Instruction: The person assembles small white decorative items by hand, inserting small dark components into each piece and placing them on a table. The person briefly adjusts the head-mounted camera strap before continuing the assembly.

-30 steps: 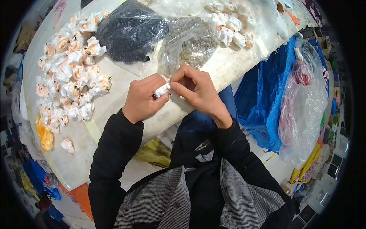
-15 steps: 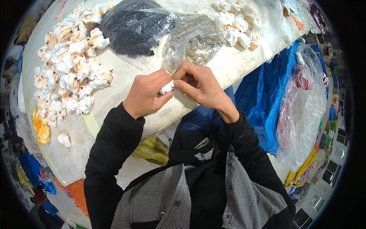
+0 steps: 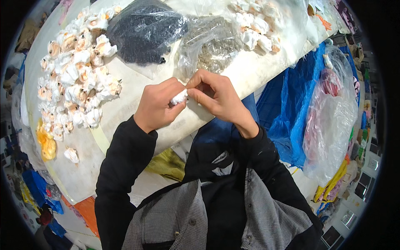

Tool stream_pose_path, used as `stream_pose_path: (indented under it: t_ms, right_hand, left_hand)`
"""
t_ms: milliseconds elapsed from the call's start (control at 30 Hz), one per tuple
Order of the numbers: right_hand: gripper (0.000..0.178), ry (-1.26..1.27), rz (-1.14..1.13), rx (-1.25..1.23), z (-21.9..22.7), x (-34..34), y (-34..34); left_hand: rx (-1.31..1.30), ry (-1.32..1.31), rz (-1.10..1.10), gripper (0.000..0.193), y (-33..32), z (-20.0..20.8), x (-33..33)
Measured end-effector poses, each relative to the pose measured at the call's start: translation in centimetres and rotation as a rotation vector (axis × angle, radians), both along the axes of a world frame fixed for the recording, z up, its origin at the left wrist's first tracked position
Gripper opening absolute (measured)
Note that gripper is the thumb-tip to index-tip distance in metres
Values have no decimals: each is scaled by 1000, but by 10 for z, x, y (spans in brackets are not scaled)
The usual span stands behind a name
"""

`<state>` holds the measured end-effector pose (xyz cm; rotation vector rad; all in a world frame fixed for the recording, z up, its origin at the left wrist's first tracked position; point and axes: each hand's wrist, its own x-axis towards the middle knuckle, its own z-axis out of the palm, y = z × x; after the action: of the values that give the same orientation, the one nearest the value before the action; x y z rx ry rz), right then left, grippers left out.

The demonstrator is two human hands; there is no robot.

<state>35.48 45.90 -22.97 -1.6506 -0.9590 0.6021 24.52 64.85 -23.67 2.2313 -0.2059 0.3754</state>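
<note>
Big smudged off-white table point(image 3: 85, 177) in front of me, crumpled blue plastic sheeting point(image 3: 293, 100) to the right, cluttered room point(image 3: 360, 183) beyond. On the far side I had a clear plastic bag point(image 3: 143, 71) of black stuff point(image 3: 137, 35) and, just right of it, another, crinkly one point(image 3: 187, 50) of grey-brown bits point(image 3: 216, 52). Ruffled white-and-peach pieces point(image 3: 75, 79) were heaped left. By the near edge, the left hand point(image 3: 160, 105) gripped a small white fluffy piece point(image 3: 179, 98); the right hand point(image 3: 218, 96) pinched its right end.

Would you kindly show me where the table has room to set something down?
Between the left pile of white puffs and the left hand, and between the lone puff and left sleeve. The far side is crowded: dark bag, greenish bag, more puffs.
</note>
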Motion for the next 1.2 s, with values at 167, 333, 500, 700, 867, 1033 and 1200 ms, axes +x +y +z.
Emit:
stream_pose_path:
  t_ms: [167,333,500,700,867,1033,1200]
  right_hand:
    - [7,-120,-54,66,2,-5,2]
    - [13,104,-221,338,4,-27,11]
    - [9,181,-496,431,-17,-48,10]
    - [13,-124,-485,266,-15,-43,26]
    - [14,-186,-507,295,-16,-41,28]
    - [16,-172,-499,292,-17,-40,29]
    - [15,-249,-519,263,-15,-41,28]
  left_hand:
    - [31,-52,4,26,0,-2,0]
    - [-346,-35,138,26,-7,5,-1]
    - [-748,60,180,28,-17,19,-5]
    - [-909,46,162,29,-11,11,-5]
    - [-983,66,186,23,-14,10,-5]
    - [-802,59,225,18,-12,8,-5]
    - [-658,5,180,14,-12,5,-4]
